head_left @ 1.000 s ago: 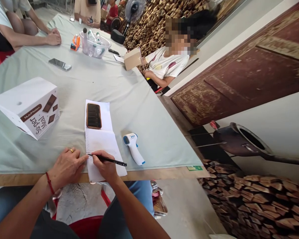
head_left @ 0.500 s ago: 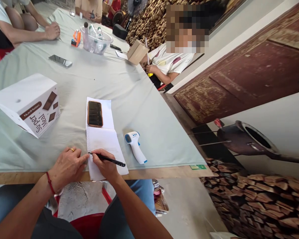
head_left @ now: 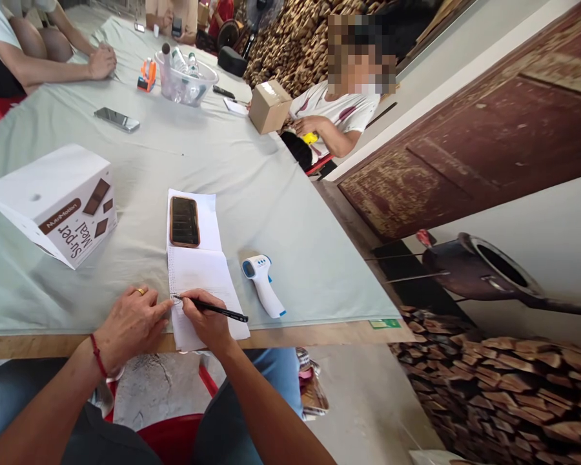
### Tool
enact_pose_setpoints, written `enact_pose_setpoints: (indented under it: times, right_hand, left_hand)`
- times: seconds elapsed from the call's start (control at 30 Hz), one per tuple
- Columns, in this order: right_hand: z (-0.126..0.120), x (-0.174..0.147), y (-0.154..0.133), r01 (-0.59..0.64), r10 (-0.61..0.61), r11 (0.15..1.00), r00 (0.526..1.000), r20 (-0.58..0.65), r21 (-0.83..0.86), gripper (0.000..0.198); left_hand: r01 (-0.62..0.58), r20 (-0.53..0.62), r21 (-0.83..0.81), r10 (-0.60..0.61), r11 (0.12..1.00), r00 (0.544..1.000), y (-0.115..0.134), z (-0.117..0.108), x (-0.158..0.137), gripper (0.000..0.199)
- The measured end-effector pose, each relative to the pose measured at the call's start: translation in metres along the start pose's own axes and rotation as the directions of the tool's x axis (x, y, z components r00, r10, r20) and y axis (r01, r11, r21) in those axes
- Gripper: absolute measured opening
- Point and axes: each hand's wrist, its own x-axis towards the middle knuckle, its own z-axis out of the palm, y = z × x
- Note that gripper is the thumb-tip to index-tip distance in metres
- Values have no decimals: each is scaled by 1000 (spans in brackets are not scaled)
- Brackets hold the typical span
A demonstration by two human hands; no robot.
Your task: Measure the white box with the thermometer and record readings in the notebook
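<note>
From left to right, I note these changes over the last half second. The left hand (head_left: pixel 133 323) holds position. The pen (head_left: pixel 230 314) swings its rear end slightly toward the thermometer (head_left: pixel 263 284); its tip stays near the left edge of the notebook (head_left: pixel 196 266). I judge this to be a writing stroke in progress. Beyond, the carton (head_left: pixel 268 110) beside a co-worker (head_left: pixel 348 106) now stands squarer at the bench (head_left: pixel 290 258) edge.

Pose: the left hand lies palm down, fingers loosely spread, gripping nothing, index fingertip just beside the pen tip. The right hand (head_left: pixel 208 323) rests on the lower page, fingers closed around the pen. The notebook lies open beneath it, the phone (head_left: pixel 184 221) on its upper page.
</note>
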Motion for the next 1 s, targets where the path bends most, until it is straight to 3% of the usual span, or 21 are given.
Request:
enact_pose_setpoints:
  times: [0.33,1.0]
  right_hand:
    - [0,0,1,32,-31,999,999,20,-37,17]
    - [1,0,9,116,-116,991,993,7,-73,16]
  left_hand:
    - [-3,-10,-2,3,1000,1000,0,0,-1,26]
    - [21,88,7,-22,1000,996,4,-9,1,32]
